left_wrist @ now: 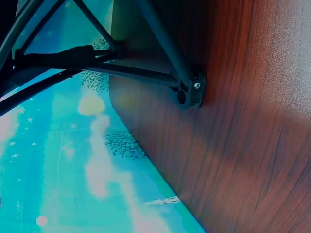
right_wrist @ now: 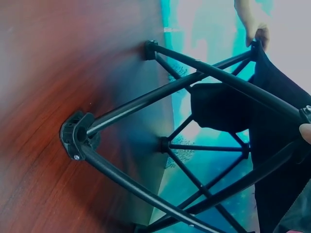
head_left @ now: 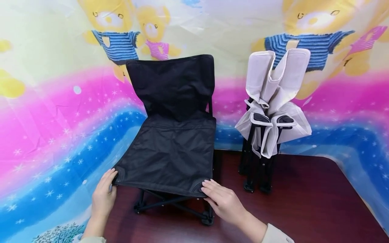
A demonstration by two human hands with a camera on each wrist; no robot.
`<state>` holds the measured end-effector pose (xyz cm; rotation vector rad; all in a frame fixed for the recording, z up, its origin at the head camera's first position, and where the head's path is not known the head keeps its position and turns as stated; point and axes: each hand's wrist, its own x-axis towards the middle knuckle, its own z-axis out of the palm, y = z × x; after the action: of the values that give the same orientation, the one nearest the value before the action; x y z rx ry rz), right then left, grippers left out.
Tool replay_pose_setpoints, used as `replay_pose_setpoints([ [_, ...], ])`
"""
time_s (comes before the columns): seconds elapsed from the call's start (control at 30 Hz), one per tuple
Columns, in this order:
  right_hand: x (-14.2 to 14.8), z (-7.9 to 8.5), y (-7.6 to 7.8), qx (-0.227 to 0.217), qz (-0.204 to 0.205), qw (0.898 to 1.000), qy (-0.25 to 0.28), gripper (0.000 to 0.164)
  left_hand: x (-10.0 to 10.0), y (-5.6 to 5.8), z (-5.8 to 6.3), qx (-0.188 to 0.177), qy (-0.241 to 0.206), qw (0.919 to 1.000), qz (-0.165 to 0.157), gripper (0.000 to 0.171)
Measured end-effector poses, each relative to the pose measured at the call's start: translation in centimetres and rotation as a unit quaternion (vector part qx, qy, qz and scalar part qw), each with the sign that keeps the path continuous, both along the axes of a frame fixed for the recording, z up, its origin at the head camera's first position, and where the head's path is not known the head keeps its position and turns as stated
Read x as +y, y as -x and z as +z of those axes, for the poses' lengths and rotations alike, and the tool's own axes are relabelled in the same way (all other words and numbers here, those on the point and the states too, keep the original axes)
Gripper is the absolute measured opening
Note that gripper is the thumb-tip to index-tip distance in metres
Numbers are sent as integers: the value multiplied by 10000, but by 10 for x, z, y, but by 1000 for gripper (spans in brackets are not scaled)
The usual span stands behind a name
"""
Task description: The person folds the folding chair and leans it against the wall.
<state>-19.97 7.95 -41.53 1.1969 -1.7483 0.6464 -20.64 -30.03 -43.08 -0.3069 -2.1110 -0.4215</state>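
Note:
A black folding chair (head_left: 176,152) stands unfolded on a dark wood table, its fabric seat spread and its backrest upright. At the seat's front left corner, my left hand (head_left: 104,194) grips the fabric edge. My right hand (head_left: 225,204) holds the front right corner, fingers over the top and thumb lower down. Crossed black tubes (right_wrist: 146,102) under the seat show in the right wrist view, with plastic feet (right_wrist: 77,136) at the tabletop. The left wrist view shows a chair foot (left_wrist: 189,90) on the wood, with that hand out of frame.
To the right stands a second folding chair (head_left: 296,72), white with black legs, folded up with its fabric bunched. Behind both hangs a printed cloth (head_left: 73,101) with cartoon bears. The table's (head_left: 319,195) right edge meets this cloth.

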Motion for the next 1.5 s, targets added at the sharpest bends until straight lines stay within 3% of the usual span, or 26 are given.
replay_pose_setpoints([
  [0.27,2,5,6,833,-5,9965,-67,27,2,-3,5,41,-50,10000,-73,52],
  [0.53,8,11,6,730,-94,9973,-60,29,14,-7,10,187,92,9998,-37,49],
  [0.83,10,16,8,912,-108,9957,105,28,24,-10,14,246,-188,9994,-175,48],
  [1.27,16,19,12,930,-89,9953,255,27,40,-10,19,423,-461,9980,-125,46],
  [1.5,16,23,12,897,-131,9954,326,27,45,-13,25,240,-394,9988,158,41],
])
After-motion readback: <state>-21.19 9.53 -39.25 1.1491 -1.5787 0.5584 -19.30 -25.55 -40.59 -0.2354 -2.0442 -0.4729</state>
